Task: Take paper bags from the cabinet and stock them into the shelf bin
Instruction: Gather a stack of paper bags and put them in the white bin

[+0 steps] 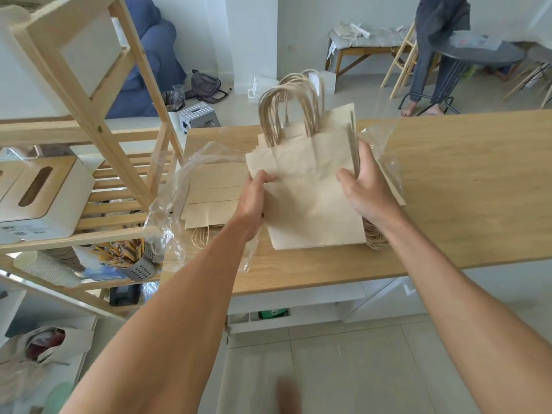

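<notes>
Hands grip a stack of flat tan paper bags with twisted handles (310,186) above the light wooden bench (463,180): left hand (254,195) pinches its left edge, right hand (366,189) clamps its right edge. More tan bags (213,195) lie inside clear plastic wrap (170,210) beside it.

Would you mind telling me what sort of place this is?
Probably a home living space used for packing: a blue upholstered armchair, a cushioned wooden bench, and a light wooden countertop holding brown paper bags.

No legible text anywhere
</notes>
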Demonstrator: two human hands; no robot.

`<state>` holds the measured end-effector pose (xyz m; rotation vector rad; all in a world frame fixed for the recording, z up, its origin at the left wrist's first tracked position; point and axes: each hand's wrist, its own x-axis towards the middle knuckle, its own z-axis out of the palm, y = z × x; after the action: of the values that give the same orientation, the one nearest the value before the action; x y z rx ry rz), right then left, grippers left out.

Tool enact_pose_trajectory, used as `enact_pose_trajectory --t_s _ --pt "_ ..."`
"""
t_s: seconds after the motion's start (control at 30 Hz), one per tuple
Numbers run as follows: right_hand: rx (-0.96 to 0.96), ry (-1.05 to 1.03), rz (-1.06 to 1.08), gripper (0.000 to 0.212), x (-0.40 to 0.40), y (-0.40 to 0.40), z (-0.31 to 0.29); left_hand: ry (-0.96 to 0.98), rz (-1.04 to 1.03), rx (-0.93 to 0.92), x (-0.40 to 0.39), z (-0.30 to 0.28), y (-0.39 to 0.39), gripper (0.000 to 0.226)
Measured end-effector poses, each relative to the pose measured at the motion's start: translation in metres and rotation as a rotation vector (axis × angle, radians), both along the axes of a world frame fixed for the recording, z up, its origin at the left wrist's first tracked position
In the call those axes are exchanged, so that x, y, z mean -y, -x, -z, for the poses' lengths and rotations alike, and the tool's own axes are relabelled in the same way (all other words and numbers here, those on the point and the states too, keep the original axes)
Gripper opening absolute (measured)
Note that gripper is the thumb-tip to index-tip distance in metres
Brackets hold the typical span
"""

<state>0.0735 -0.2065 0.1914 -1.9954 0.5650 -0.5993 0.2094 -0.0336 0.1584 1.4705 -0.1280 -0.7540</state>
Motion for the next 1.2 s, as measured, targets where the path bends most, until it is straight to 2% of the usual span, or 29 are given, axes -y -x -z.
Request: enact_pose_trajectory --t_s 0.1,0.2,0.33,0.5,0.63,0.7,0.83,0.9,1.2 --pt "0.015 0.088 0.013 0.053 -0.013 0.005 0.009 0.054 -0.138 0.209 -0.004 0.005 0.003 0.025" --pt "0.017 0.072 0.054 0.062 -0.019 0.011 0.037 0.048 -0.112 0.3 -0.008 0.02 0.01 0.027" --pt "-0.052 0.002 0.124 0.029 -0.028 0.024 0.071 -0.027 -0.045 0.345 -0.007 0.041 0.035 0.029" --pt "-0.056 -0.095 0.094 0.023 -0.027 0.031 0.103 -0.028 -0.058 0.358 -0.005 0.055 0.041 0.039" --pt "-0.041 -0.08 0.023 0.016 -0.02 0.041 0.103 0.004 -0.019 0.365 -0.015 0.059 0.035 0.042" --pt "-0.019 -0.123 -0.026 0.016 -0.013 0.046 0.091 0.028 0.013 0.355 -0.026 0.057 0.03 0.047" --pt "-0.012 -0.224 -0.146 0.039 -0.016 0.045 0.049 0.067 0.03 0.326 -0.057 0.037 0.015 0.054" --pt "0.016 -0.236 -0.179 0.037 -0.032 0.037 0.022 0.066 0.042 0.346 -0.079 0.018 0.005 0.059" --pt "0.234 -0.142 -0.339 0.031 -0.151 -0.051 -0.127 0.16 -0.123 0.601 -0.224 -0.134 -0.048 0.041"
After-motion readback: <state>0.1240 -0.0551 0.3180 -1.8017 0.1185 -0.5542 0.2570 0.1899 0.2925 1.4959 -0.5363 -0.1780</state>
